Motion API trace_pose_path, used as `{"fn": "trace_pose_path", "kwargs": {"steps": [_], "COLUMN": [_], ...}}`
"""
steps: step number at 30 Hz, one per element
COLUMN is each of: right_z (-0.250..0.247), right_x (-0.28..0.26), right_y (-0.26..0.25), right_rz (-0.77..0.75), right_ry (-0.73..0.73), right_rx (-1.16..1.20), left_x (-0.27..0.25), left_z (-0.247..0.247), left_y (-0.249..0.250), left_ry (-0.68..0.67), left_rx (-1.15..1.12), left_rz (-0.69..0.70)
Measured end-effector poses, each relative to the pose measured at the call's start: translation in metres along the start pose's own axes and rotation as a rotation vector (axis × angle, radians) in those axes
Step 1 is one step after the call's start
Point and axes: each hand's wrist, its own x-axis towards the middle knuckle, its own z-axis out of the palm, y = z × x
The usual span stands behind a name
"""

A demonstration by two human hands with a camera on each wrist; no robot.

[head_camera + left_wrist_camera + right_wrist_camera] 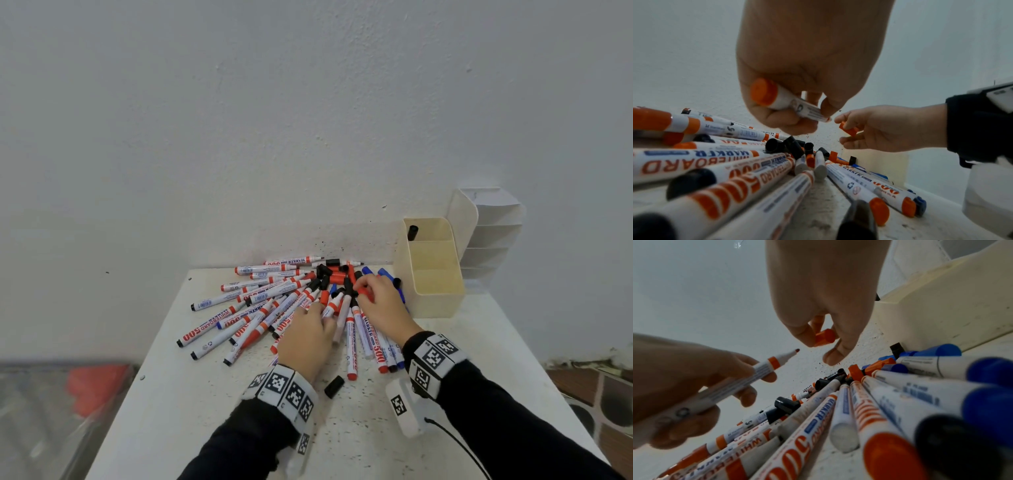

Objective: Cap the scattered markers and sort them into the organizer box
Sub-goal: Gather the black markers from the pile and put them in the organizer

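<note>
The left hand [684, 386] grips an uncapped red marker [740, 382], its tip aimed toward the right hand [826, 305], which pinches a red cap [824, 337] just beyond it. The cap's open end probably faces the tip. The box [435, 294] stands right of the pile.

Uncapped red marker [764, 369] held tilted above the marker pile [274, 305], red cap [824, 337] near its tip.

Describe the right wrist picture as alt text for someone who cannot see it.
A right hand pinches a loose orange cap near the bare tip of an orange marker gripped by the left hand. Below lies a pile of markers, beside a cream organizer box.
</note>
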Motion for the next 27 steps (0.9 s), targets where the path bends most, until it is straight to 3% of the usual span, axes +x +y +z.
{"fn": "trace_pose_path", "kwargs": {"steps": [5,10,15,19,23,27], "right_z": [0.003,0.007,0.009,0.008,0.01,0.009], "right_x": [-0.005,-0.01,-0.011,-0.014,-0.014,-0.018], "right_y": [-0.006,-0.004,-0.004,-0.008,-0.01,-0.011], "right_rz": [0.022,0.019,0.041,0.003,0.021,0.044], "right_ry": [0.067,-0.055,0.149,0.003,0.049,0.0], "right_rx": [0.167,0.248,0.315,0.328,0.318,0.403], "left_x": [-0.004,-0.005,-0.006,-0.007,-0.012,-0.013], "left_z": [0.0,0.0,-0.001,0.001,0.002,0.0], "left_y": [-0.003,-0.007,-0.013,-0.018,-0.02,-0.018], "left_ry": [0.016,0.014,-0.008,-0.011,0.025,0.055], "left_rx": [0.094,0.089,0.092,0.133,0.06,0.023], "left_rz": [0.023,0.04,0.011,0.025,0.026,0.055]}}
